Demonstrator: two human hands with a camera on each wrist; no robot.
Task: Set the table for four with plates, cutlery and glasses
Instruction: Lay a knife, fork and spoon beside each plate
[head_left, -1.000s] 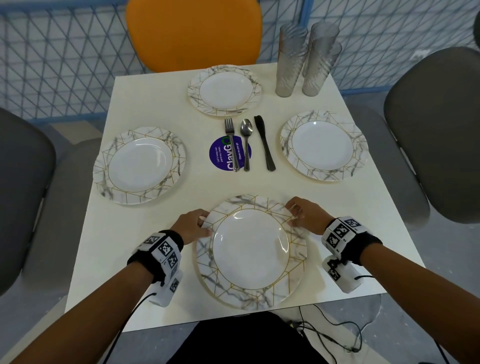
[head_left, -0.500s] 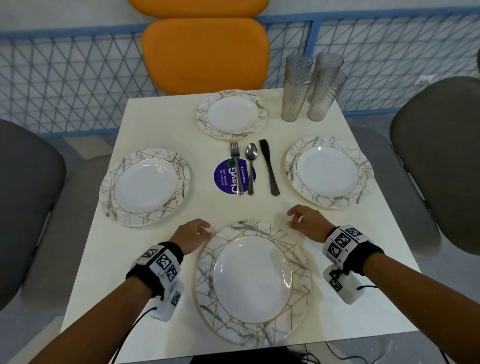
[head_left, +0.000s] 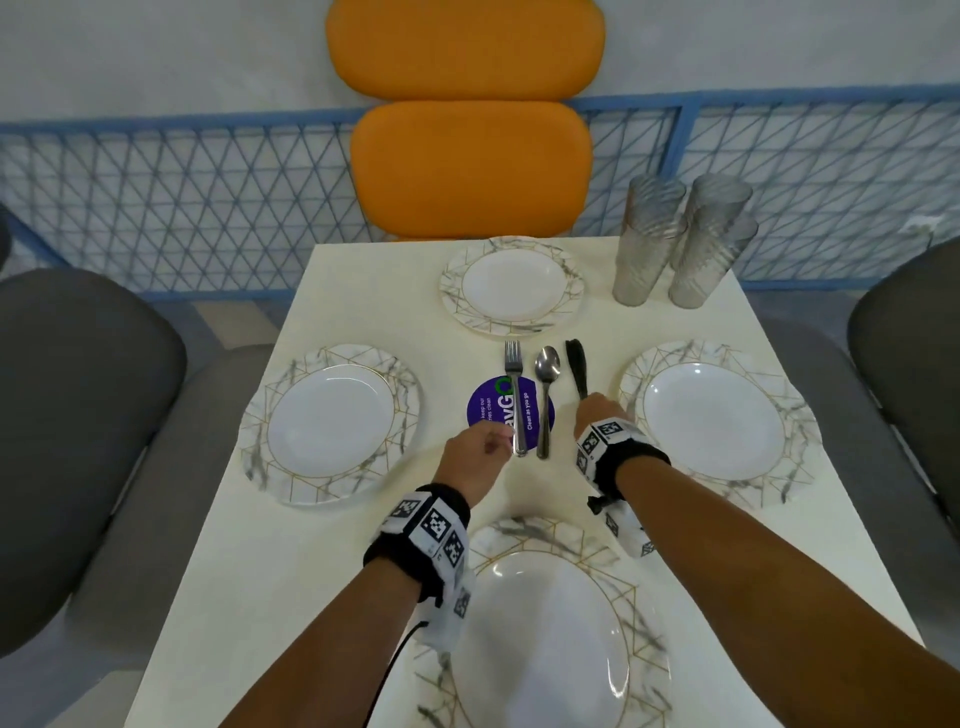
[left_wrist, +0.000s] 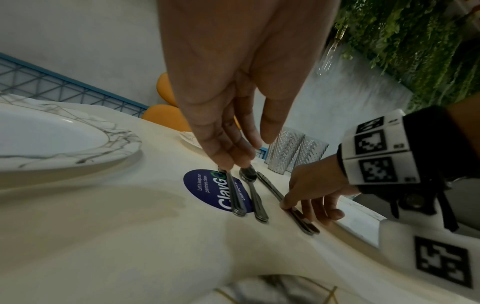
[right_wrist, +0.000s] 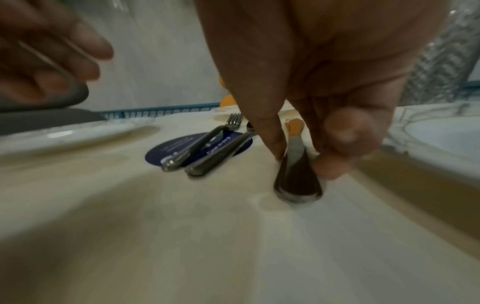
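Four plates (head_left: 716, 420) are lying on the bench (head_left: 322, 519), four glasses (head_left: 649, 239) standing at its far right corner. One fork (head_left: 515, 395), one spoon (head_left: 545, 400) and one knife (head_left: 576, 366) are lying centrally. The left hand (head_left: 470, 457) is reaching with straight fingers for the fork; the right hand (head_left: 597, 415) is pinching the knife handle.

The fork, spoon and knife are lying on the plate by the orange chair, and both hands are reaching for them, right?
Not quite. The fork, spoon and knife lie on the bare table, in the middle between the plates, not on the plate by the orange chair. The head view shows it. The left hand and right hand do reach for them.
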